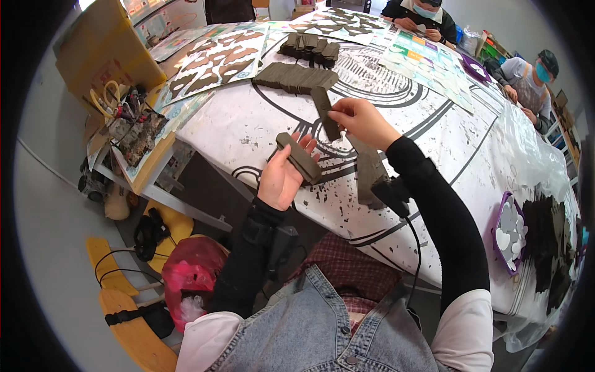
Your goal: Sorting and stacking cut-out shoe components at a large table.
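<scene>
My left hand (280, 181) is palm up, with its thumb over a small bundle of flat, dark grey-brown strips (299, 161). Between thumb and fingers, my right hand (364, 123) pinches a strip of the same colour (324, 113), held tilted over the table. Its upper end comes close to a long row of stacked strips (294, 78) lying on the table; whether they touch I cannot tell. Beyond that row sits a bunch of similar dark pieces (310, 49). Another stack of strips (369, 172) lies under my right wrist, partly hidden by the sleeve.
The table (229, 133) has a white, black-patterned cover. Sheets with brown cut pieces (217, 59) lie far left, near a cardboard box (102, 53) and pliers (111, 102). At right are a purple basket (498, 239) and dark strips (542, 232). Two people sit across.
</scene>
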Demonstrator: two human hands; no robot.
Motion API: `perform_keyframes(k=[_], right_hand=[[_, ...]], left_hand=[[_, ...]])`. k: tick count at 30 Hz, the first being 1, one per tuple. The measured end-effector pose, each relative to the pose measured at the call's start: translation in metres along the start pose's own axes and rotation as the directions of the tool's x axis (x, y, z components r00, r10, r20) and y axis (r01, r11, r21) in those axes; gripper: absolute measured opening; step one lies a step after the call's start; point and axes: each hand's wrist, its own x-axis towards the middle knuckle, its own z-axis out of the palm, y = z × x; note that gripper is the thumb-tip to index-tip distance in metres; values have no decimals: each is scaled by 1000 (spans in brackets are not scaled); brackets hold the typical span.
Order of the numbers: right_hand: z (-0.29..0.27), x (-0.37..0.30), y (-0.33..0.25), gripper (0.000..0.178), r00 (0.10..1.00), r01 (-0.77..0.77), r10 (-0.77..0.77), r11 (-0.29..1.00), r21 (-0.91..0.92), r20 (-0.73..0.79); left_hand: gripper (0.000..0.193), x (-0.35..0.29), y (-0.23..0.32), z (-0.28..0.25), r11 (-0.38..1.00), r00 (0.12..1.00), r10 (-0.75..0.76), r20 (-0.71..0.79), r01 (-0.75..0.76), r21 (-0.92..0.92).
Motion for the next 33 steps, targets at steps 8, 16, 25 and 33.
perform_keyframes(k=[8,16,25,33], right_hand=[[-33,-34,-21,24,970,234,-239,892,-387,34],[-28,-77,31,37,992,119,-86,887,-446,95],[-25,-61,-10,28,991,-64,68,997,-44,113],[-42,-74,-4,35,987,-19,97,864,-503,129]], left_hand=[[35,4,-11,22,990,996,23,91,-35,135],[33,5,-22,15,986,990,-139,40,134,99],[31,7,-34,27,963,965,-198,172,159,218],[33,5,-33,19,967,975,-195,105,173,186]])
